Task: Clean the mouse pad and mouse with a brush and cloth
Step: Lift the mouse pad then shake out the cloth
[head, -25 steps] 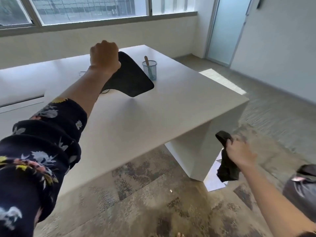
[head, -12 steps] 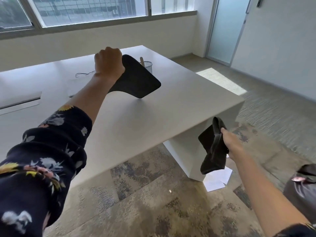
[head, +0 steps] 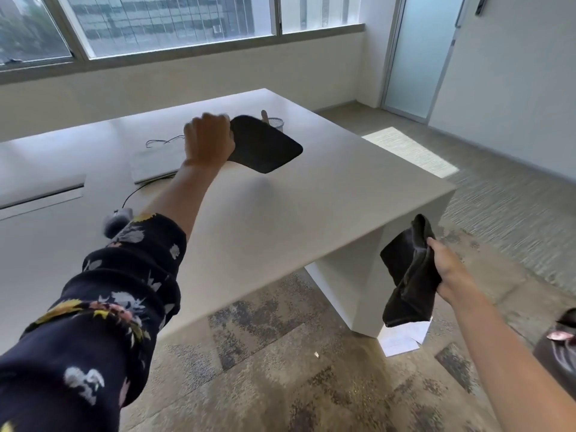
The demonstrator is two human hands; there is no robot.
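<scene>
Lower than a moment ago, the mouse pad (head: pixel 265 145) is now hanging close over the counter (head: pixel 280 213), and the right hand (head: pixel 448 269) is carrying the cloth (head: pixel 408 275) higher, up beside the counter's near corner. The left hand (head: pixel 208 138) is reaching out over the counter and gripping the black pad by its left edge, fingers curled tight around it. The pad is tilting down to the right, with its lower corner nearest the surface; whether it is touching cannot be told. The right hand's fingers are clamping on the dark cloth, which is drooping in folds below the counter's edge, in front of the counter's leg. The mouse (head: pixel 117 219) is lying on the counter just beside the flowered sleeve (head: pixel 109 291), blurred, its cable (head: pixel 137 190) trailing away from it. Behind the pad, a mesh cup (head: pixel 276 123) is standing with a wooden handle (head: pixel 265 115) sticking out of it. White paper (head: pixel 402 339) is lying on the floor under the cloth.
</scene>
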